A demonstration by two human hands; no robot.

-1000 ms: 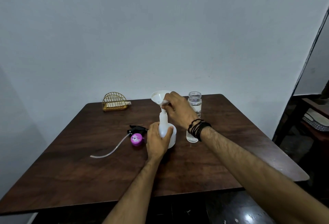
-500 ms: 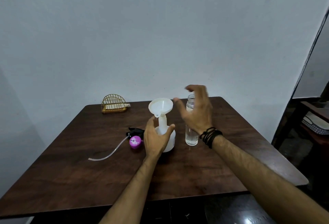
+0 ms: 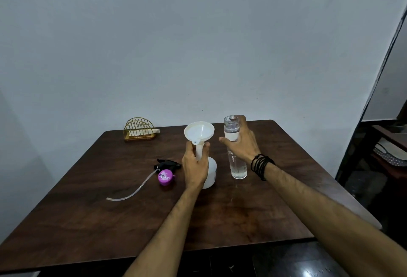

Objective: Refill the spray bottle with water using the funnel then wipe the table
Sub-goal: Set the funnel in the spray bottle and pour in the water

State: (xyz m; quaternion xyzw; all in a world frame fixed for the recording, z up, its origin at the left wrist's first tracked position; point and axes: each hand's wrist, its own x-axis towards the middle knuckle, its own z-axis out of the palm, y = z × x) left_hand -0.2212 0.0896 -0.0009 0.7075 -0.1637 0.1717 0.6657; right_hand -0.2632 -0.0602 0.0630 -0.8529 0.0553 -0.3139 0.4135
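Observation:
A white spray bottle (image 3: 211, 173) stands on the dark wooden table (image 3: 220, 210) with a white funnel (image 3: 198, 132) set in its neck. My left hand (image 3: 195, 166) grips the bottle's neck just under the funnel. To the right stands a clear, uncapped water bottle (image 3: 234, 155) holding water. My right hand (image 3: 242, 142) wraps around its upper part, thumb in front. The spray head (image 3: 167, 172), black with a purple cap and a clear tube, lies on the table to the left of the bottle.
A gold wire holder (image 3: 139, 131) with a folded cloth sits at the table's far left edge by the wall. A chair or shelf with items (image 3: 389, 149) stands off to the right of the table.
My right hand let go of the funnel, moved right and took hold of the water bottle. My left hand stays on the spray bottle's neck.

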